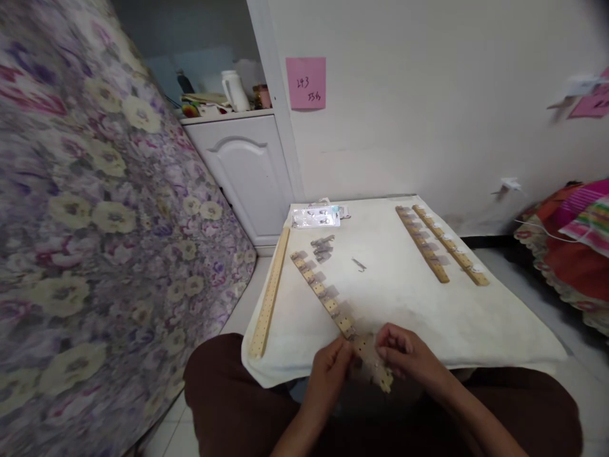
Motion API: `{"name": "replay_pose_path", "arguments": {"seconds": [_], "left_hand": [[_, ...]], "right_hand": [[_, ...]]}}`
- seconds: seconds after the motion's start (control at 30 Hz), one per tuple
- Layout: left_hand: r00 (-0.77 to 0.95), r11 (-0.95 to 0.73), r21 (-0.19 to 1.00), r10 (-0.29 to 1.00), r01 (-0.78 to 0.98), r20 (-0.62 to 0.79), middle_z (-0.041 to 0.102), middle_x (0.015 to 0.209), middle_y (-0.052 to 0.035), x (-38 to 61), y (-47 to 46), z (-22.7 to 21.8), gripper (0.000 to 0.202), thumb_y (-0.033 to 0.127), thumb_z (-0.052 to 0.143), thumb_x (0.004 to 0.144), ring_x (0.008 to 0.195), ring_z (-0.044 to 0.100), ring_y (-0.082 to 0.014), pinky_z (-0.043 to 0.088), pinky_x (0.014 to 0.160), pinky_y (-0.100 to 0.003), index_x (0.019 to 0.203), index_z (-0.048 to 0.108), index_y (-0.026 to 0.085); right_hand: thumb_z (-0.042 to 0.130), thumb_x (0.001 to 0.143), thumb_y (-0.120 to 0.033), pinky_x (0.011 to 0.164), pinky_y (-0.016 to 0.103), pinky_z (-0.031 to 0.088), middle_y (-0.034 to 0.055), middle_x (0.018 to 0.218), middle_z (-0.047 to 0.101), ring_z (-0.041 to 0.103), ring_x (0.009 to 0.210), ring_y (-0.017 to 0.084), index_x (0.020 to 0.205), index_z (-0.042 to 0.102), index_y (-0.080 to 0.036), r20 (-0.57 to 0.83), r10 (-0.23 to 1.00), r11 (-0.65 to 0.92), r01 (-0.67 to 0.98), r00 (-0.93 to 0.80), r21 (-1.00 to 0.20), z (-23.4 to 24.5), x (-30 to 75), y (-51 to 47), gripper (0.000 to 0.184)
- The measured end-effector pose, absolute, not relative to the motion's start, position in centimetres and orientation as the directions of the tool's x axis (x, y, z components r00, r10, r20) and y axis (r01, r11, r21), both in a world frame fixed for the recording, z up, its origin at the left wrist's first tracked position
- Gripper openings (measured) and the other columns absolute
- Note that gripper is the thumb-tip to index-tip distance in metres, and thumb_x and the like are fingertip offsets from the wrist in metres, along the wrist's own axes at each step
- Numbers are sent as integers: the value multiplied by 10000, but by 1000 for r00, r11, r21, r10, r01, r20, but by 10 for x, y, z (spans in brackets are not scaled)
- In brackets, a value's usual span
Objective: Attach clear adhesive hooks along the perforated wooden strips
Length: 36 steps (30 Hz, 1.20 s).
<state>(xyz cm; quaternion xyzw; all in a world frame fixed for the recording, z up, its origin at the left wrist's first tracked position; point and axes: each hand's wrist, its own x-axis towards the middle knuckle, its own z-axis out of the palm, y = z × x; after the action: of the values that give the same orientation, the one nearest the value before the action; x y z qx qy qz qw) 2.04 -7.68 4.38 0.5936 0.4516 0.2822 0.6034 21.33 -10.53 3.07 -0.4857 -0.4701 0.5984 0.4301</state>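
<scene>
White-clothed counter (476, 327), white wall (404, 95), two slim wooden strips (421, 244) off right. Left hand (330, 367) pinches a holey tan wooden strip (330, 305) at the near edge; right hand's (409, 352) fingers are curled beside it, can't tell if gripping.

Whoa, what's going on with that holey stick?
A person's left hand holds a wooden strip full of holes, and the right hand is close to its near end. Whether that hand pinches anything is too small to tell. On the table, another strip lies left, two strips lie right, and metal pieces lie between.
</scene>
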Motion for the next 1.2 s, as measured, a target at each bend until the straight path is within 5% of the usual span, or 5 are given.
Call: {"name": "replay_pose_path", "arguments": {"seconds": [0.23,0.47,0.73,0.97,1.2], "left_hand": [[373,-31,925,920,380,-122,435,568,55,8,-82,32,239,370,494,845,545,385,-100,286,525,-209,699,522,182],[432,-128,853,893,506,-123,607,672,-5,16,-93,24,171,273,521,794,649,506,-151,330,597,-234,778,662,176],[477,122,931,831,345,-286,644,695,-16,22,-93,12,273,375,519,787,665,531,-166,371,608,-242,782,701,172],[509,291,925,773,245,-378,660,661,-55,30,-96,1,595,632,397,801,421,369,-92,300,446,-228,787,700,121],[495,385,908,764,168,-415,673,660,-55,35,-93,-2,588,675,508,727,386,344,-67,279,431,-222,751,694,118]], "right_hand": [[601,763,-376,339,162,310,-93,547,510,431,352,51,781,479,-201,-257,966,-255,-62,26,-965,4,227,-109,214],[596,750,-417,344,176,326,-86,590,538,450,350,54,788,467,-205,-277,960,-275,-46,40,-960,-4,217,-113,251],[587,744,-447,326,179,280,-95,570,509,427,323,54,782,458,-212,-276,958,-274,-25,77,-961,-7,212,-114,271],[575,771,-399,352,187,287,-111,572,453,411,339,54,930,490,-212,-220,965,-213,-63,140,-975,-4,206,-120,260],[568,793,-428,398,211,317,-93,605,460,431,382,70,971,508,-211,-225,963,-218,-62,149,-974,1,204,-125,287]]}}
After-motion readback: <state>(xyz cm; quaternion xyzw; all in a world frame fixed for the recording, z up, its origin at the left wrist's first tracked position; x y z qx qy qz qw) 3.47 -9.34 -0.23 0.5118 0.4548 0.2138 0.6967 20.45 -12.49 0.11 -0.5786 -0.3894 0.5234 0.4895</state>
